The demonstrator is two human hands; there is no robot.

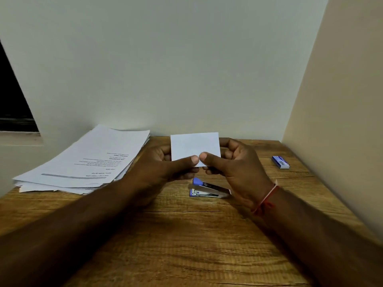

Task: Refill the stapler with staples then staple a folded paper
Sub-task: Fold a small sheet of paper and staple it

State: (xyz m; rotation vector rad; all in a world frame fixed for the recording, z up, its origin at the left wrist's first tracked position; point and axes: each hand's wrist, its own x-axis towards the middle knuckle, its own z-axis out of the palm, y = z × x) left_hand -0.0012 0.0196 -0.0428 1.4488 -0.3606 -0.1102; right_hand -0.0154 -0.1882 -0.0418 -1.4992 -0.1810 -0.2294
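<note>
Both hands hold a small folded paper (194, 147) up in the air, above the table. The left hand (163, 162) pinches the paper's left side, with its thumb pressed on the front near the bottom edge. The right hand (234, 162) pinches the right side, and its thumb sits on the front too, just beside the left thumb, so the two thumb tips almost touch. The other fingers of both hands curl behind the paper. A red thread band (264, 200) goes around the right wrist. Right under the hands, a blue and silver stapler (209, 190) lies flat on the wooden table (186, 245). Off to the right, well apart from the stapler, a little blue and white staple box (280, 162) rests on the table near the wall. On the left side sits a messy stack of printed papers (87, 162).
</note>
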